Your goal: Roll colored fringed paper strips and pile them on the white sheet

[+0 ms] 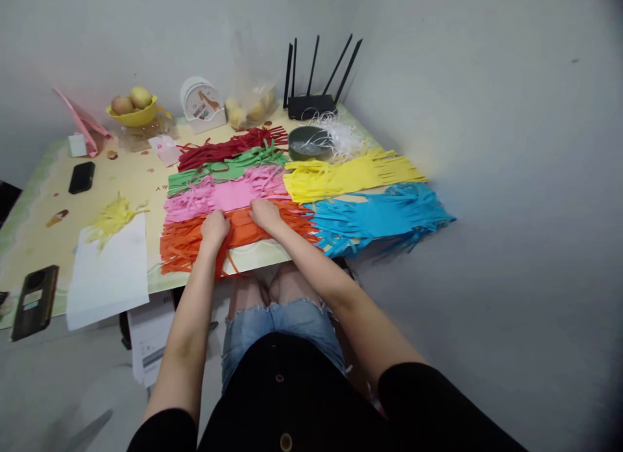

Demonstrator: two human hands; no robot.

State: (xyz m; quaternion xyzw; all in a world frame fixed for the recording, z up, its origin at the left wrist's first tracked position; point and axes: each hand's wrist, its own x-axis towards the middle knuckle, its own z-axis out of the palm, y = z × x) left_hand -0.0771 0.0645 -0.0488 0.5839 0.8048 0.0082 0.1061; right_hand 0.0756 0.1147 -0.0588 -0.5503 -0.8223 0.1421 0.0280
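Orange fringed sheet (244, 230), one of six on the table (129, 186), has one pink sheet (231, 196) at twelve o'clock. Left hand (215, 228) and right hand (265, 215) curl on it; whether gripping, I cannot tell.

nothing legible tbh, just blurry lettering on the giraffe-print disc (206, 102), fuzzy print on the papers (150, 332) under the table (36, 244)
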